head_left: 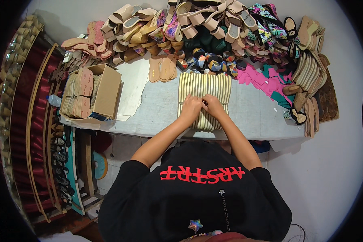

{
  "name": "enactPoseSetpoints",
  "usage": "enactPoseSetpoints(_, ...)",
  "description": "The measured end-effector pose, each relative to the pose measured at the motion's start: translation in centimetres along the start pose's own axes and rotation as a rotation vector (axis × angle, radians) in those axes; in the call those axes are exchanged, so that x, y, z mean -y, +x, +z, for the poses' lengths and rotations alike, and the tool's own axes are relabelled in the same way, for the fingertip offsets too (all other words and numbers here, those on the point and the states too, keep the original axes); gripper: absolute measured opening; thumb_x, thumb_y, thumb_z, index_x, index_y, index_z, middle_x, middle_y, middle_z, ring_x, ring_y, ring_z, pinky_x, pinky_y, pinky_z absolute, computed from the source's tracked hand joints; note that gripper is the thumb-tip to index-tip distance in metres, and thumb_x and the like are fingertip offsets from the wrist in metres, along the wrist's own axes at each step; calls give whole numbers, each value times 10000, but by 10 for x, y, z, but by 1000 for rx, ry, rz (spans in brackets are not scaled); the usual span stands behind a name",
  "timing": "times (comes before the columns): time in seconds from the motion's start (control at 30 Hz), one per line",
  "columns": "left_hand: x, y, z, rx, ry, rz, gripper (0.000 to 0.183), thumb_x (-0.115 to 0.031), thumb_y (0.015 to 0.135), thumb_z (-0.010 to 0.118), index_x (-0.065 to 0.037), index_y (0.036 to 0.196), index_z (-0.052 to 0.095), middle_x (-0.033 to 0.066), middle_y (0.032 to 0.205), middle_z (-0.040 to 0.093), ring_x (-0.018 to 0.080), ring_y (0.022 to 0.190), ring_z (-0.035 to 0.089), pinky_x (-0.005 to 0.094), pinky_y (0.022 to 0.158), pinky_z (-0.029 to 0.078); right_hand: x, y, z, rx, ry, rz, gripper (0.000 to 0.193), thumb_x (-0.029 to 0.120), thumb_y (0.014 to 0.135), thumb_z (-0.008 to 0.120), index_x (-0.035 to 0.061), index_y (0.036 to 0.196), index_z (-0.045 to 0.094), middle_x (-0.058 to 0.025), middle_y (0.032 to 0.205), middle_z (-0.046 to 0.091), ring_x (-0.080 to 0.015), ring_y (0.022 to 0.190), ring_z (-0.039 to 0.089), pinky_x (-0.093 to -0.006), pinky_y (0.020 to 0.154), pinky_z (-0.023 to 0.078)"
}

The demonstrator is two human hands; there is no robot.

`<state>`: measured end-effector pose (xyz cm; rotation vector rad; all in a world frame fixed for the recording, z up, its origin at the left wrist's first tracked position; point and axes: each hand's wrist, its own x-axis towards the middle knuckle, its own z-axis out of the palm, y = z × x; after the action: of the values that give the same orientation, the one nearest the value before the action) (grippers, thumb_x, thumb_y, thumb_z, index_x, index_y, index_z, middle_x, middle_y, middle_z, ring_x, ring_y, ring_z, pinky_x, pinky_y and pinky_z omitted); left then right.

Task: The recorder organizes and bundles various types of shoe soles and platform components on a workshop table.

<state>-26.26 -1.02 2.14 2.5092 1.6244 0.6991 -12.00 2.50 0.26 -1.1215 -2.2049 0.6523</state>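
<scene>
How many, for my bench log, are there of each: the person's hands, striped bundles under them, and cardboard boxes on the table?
Hands: 2 (left hand, right hand)
Striped bundle under them: 1
Cardboard box: 1
Total: 4

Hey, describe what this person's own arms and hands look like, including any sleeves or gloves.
The left hand and right hand are ungloved, and the forearms are bare, with no watch or bracelet visible. The short sleeves are plain black, part of a black T-shirt with red lettering. Any finger rings are too small to tell.
</scene>
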Motion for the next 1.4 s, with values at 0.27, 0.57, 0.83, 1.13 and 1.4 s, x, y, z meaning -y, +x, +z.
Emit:
enactPoseSetpoints(0.27, 14, 2, 2, 23, -226, -153, 133, -132, 775, 567, 1, 782, 563, 170, 765, 571, 317, 744, 569, 396, 628, 450, -13, -4, -1, 4, 17, -15, 112, 85, 712, 631, -11, 762, 602, -162, 745, 554, -333, 720, 557, -392, 652, 448)
enactPoseSetpoints(0.57, 16, -18, 13, -131, -387, -258, 164, -219, 753, 638, -56, 758, 619, 102, 693, 607, 268, 616, 586, 351, 538, 440, -13, -3, -2, -38, 151, 146, 84, 72, 701, 619, -10, 719, 624, -146, 681, 579, -258, 622, 572, -329, 591, 451)
enactPoseSetpoints(0.83, 7, -20, 18, -146, -320, -436, 139, -181, 751, 617, -52, 707, 596, 131, 669, 602, 312, 625, 582, 387, 542, 443, -16, -8, 0, -100, 67, 162, 74, 47, 695, 595, -21, 666, 590, -168, 679, 557, -322, 676, 556, -381, 638, 443)
enactPoseSetpoints(1.13, 21, -6, 7, 201, -413, -633, 230, -309, 757, 592, -97, 801, 671, 132, 744, 634, 306, 716, 604, 397, 633, 464, -6, -15, -4, -19, -200, 121, 126, 114, 754, 591, -1, 724, 548, -175, 747, 555, -353, 726, 560, -419, 652, 459)
enactPoseSetpoints(1.4, 15, 6, -1, 352, -240, -406, 220, -289, 761, 584, -96, 824, 671, 136, 790, 634, 307, 786, 602, 383, 686, 462, 4, -18, -12, 36, -206, 173, 112, 91, 747, 569, -16, 715, 554, -204, 758, 577, -360, 727, 573, -425, 654, 467)
